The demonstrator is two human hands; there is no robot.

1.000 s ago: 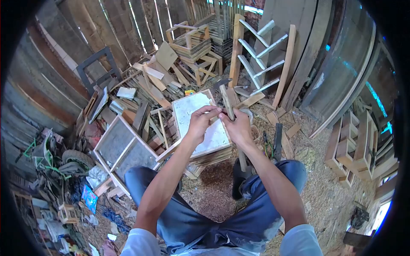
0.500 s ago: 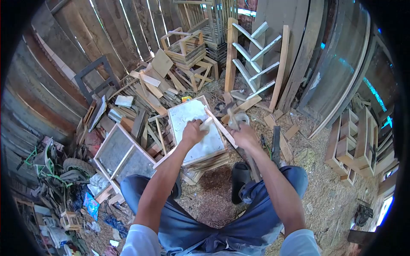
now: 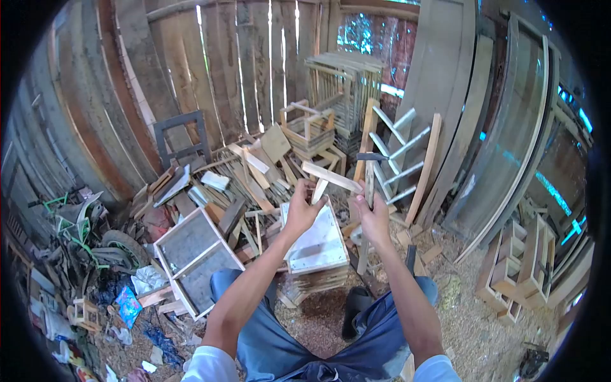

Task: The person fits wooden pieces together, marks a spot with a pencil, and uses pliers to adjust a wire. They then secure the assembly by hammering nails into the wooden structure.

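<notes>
My left hand (image 3: 304, 207) is raised in front of me and grips a joined piece of pale wooden slats (image 3: 331, 177), one slat slanting right above my fingers. My right hand (image 3: 372, 215) holds a hammer (image 3: 370, 167) by its wooden handle, its dark head pointing left just right of the slats. Below both hands a stack of wooden frames with a white panel on top (image 3: 318, 240) rests on the sawdust floor between my knees.
A framed mesh panel (image 3: 193, 251) lies at left beside heaps of scrap wood (image 3: 242, 172). A slatted ladder-like rack (image 3: 391, 153) leans on the plank wall. Small wooden boxes (image 3: 519, 267) stack at right. Clutter and a tyre (image 3: 118, 245) fill the left floor.
Both hands rose from the white-topped frame stack. The left hand lifted the slat piece up, the right brought the hammer up beside it. The camera tilted upward toward the wall.
</notes>
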